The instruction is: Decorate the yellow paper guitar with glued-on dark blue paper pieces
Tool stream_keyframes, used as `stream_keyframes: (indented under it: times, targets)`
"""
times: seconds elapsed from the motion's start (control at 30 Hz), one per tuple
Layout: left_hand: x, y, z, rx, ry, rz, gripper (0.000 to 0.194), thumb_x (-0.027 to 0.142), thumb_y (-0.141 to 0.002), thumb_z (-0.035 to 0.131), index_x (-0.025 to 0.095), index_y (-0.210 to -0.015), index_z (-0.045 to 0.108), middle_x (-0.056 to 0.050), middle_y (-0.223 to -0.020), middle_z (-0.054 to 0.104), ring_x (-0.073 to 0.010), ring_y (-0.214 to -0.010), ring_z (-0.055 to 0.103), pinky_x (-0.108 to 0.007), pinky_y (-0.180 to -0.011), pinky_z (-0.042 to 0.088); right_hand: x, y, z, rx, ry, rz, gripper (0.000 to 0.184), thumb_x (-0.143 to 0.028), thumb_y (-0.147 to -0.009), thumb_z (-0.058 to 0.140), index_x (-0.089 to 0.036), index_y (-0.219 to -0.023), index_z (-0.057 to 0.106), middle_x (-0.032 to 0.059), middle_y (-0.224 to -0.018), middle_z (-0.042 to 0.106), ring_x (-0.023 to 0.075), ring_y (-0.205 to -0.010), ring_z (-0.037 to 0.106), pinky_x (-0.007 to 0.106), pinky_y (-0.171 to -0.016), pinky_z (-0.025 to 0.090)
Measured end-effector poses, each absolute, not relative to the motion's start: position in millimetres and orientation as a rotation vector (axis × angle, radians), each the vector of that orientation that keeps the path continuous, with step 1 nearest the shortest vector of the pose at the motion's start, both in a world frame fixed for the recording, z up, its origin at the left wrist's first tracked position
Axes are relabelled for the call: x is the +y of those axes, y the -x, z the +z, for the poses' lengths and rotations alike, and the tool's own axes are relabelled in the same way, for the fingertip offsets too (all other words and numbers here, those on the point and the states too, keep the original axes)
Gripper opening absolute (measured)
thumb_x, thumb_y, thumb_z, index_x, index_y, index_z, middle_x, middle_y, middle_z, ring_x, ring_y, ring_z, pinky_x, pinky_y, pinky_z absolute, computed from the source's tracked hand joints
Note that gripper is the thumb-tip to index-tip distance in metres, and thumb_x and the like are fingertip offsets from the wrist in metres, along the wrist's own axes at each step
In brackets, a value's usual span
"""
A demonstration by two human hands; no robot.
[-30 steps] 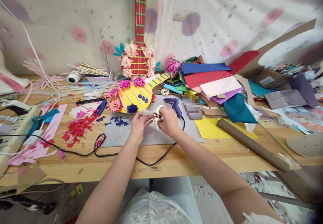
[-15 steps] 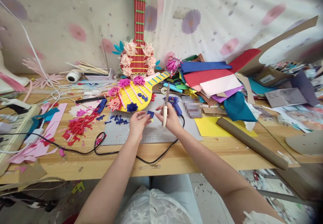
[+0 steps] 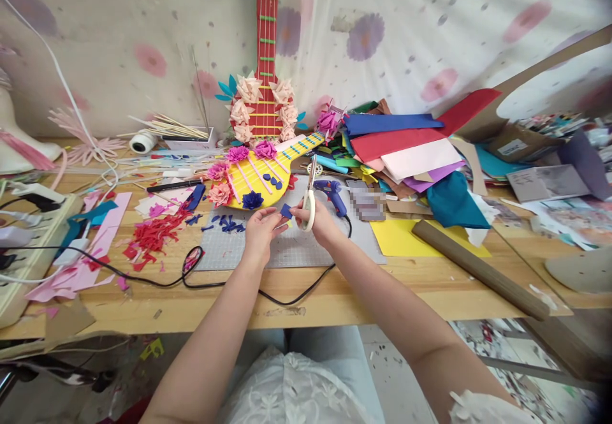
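My left hand [image 3: 262, 233] pinches a small square of dark blue paper [image 3: 285, 211] between thumb and fingertips. Around the handles of white-handled scissors [image 3: 310, 210] my right hand [image 3: 318, 220] is closed, the blades pointing up and away from me. Its fingertips come up to the right edge of the blue paper; whether they grip it too I cannot tell. Just beyond the hands lies a yellow paper ukulele-like instrument [image 3: 262, 185] with pink, coral and dark blue paper flowers. Blue paper scraps [image 3: 228, 223] lie left of my left hand.
A grey cutting mat [image 3: 306, 255] lies under my hands. A blue glue gun [image 3: 332, 196] and a phone [image 3: 366, 201] are to the right, before stacked coloured paper [image 3: 411, 146]. Red scraps [image 3: 155, 236] lie left. A black cable [image 3: 291, 303] crosses the front; a brown roll [image 3: 478, 268] lies right.
My right hand has moved its fingertips in to the blue paper's edge, and the scissors have turned slightly, showing more of the handle. The left hand keeps its pinch. The view has shifted slightly.
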State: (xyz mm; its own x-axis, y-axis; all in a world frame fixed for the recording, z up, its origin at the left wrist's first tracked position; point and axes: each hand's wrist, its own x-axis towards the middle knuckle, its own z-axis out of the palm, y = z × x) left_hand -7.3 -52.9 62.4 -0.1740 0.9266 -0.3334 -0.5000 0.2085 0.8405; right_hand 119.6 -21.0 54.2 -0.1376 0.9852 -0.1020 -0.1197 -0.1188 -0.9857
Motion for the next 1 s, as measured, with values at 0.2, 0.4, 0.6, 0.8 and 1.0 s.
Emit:
stream_keyframes:
  times: [0.2,0.4,0.6,0.8,1.0]
  targets:
    - [-52.0,8.1,60.8,1.120,-0.495,1.380,0.020,0.008,-0.069,0.063,0.013,-0.084,0.052,-0.002,-0.070,0.066,-0.0127,-0.065,0.066,-0.027,-0.063,0.054,-19.2,-117.5,53.3,-1.138,1.113,1.451,0.041,-0.042,-0.052,0.075,-0.018,-0.068,0.046,-0.0053,-0.046,0.052,0.0082,-0.042,0.043,0.022,-0.041,0.030]
    - [-52.6,9.0,61.6,1.139,-0.495,1.394,0.022,0.005,-0.066,0.064,0.013,-0.083,0.052,-0.004,-0.075,0.067,-0.0133,-0.066,0.066,-0.027,-0.064,0.053,-19.5,-114.5,53.9,-1.112,1.131,1.451,0.044,-0.041,-0.049,0.077,-0.019,-0.069,0.045,-0.0061,-0.046,0.052,0.0084,-0.044,0.045,0.022,-0.043,0.031]
    - [-51.8,10.2,60.9,1.158,-0.503,1.404,0.021,0.005,-0.067,0.062,0.013,-0.082,0.051,-0.003,-0.072,0.066,-0.0125,-0.063,0.065,-0.026,-0.061,0.052,-19.6,-112.9,53.5,-1.154,1.138,1.456,0.042,-0.042,-0.050,0.075,-0.019,-0.069,0.046,-0.0055,-0.046,0.052,0.0080,-0.042,0.043,0.022,-0.043,0.031]
    - [-50.8,9.2,60.4,1.155,-0.512,1.401,0.025,0.009,-0.063,0.067,0.014,-0.081,0.051,-0.002,-0.072,0.065,-0.0114,-0.061,0.063,-0.026,-0.060,0.052,-20.7,-111.6,53.9,-1.167,1.136,1.465,0.039,-0.040,-0.052,0.074,-0.019,-0.068,0.046,-0.0049,-0.046,0.052,0.0085,-0.043,0.044,0.022,-0.043,0.031]
    - [-50.9,7.7,61.0,1.127,-0.495,1.419,0.016,0.021,-0.071,0.064,0.014,-0.079,0.052,-0.001,-0.069,0.063,-0.0107,-0.059,0.062,-0.026,-0.059,0.052,-21.9,-110.0,56.2,-1.173,1.139,1.444,0.041,-0.042,-0.051,0.074,-0.019,-0.067,0.045,-0.0052,-0.047,0.051,0.0082,-0.043,0.043,0.023,-0.043,0.030]
